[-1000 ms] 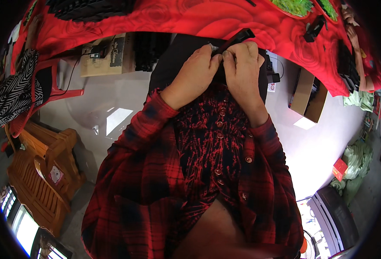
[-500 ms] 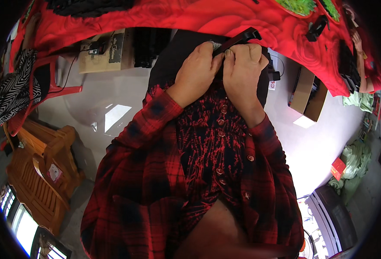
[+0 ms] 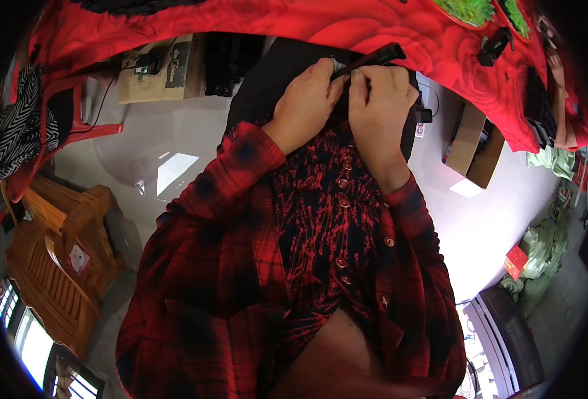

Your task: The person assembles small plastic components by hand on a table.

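Holding black bar point(image 3: 383, 55) over lap point(image 3: 257, 86), near surface point(image 3: 274, 20) edge | with left hand point(image 3: 309, 96) and right hand point(image 3: 382, 106) curled nearly closed on it (cannot see exact contact) | slanting forward-right, nearer right hand at far end

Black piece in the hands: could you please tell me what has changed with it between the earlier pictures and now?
In the picture, the black piece and the left hand shifted slightly to the right. The background shifted too, so part of this may be camera movement. No new grasp or release is visible. The right hand stayed at the piece, also beside the left.
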Demonstrator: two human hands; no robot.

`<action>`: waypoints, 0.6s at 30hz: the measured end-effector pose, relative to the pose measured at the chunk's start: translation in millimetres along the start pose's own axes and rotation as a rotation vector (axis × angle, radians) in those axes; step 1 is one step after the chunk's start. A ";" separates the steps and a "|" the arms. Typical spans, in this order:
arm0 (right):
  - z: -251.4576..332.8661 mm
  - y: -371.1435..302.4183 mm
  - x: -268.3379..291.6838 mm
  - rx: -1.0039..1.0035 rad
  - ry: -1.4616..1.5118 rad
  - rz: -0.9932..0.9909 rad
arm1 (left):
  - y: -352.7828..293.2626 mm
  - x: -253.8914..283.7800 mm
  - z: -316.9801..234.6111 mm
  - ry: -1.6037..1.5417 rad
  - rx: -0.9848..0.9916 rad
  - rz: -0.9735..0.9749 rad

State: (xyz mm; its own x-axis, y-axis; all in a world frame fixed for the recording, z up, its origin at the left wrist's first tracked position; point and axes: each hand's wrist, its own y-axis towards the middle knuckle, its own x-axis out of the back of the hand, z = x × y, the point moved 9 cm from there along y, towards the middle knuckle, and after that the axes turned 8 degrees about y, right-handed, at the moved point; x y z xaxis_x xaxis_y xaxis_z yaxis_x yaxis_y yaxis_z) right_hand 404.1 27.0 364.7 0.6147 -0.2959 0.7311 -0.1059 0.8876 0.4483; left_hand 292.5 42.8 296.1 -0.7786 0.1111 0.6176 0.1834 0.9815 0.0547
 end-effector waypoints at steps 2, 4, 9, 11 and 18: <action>-6.8 2.9 6.1 -0.043 0.092 -0.038 | 2.0 -0.5 4.1 -0.027 0.054 0.024; -15.6 5.0 31.8 -0.063 0.085 -0.285 | 2.2 1.5 1.5 -0.046 0.074 0.036; -43.7 7.7 25.1 -0.216 0.169 -0.263 | 1.9 0.7 2.0 -0.078 0.090 0.041; -51.9 7.2 10.2 -0.309 0.266 -0.136 | 0.7 -2.2 8.4 -0.182 0.115 0.033; -52.0 15.3 3.2 -0.511 0.744 -0.120 | -0.8 -0.6 1.7 -0.168 0.061 0.006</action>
State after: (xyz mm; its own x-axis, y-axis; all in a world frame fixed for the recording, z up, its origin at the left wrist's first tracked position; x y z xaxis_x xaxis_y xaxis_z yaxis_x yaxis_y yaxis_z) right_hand 445.1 58.0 347.2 0.9638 -0.2496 0.0939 0.2417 0.9664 0.0874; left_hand 291.8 42.3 294.4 -0.8678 0.1367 0.4777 0.1557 0.9878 0.0003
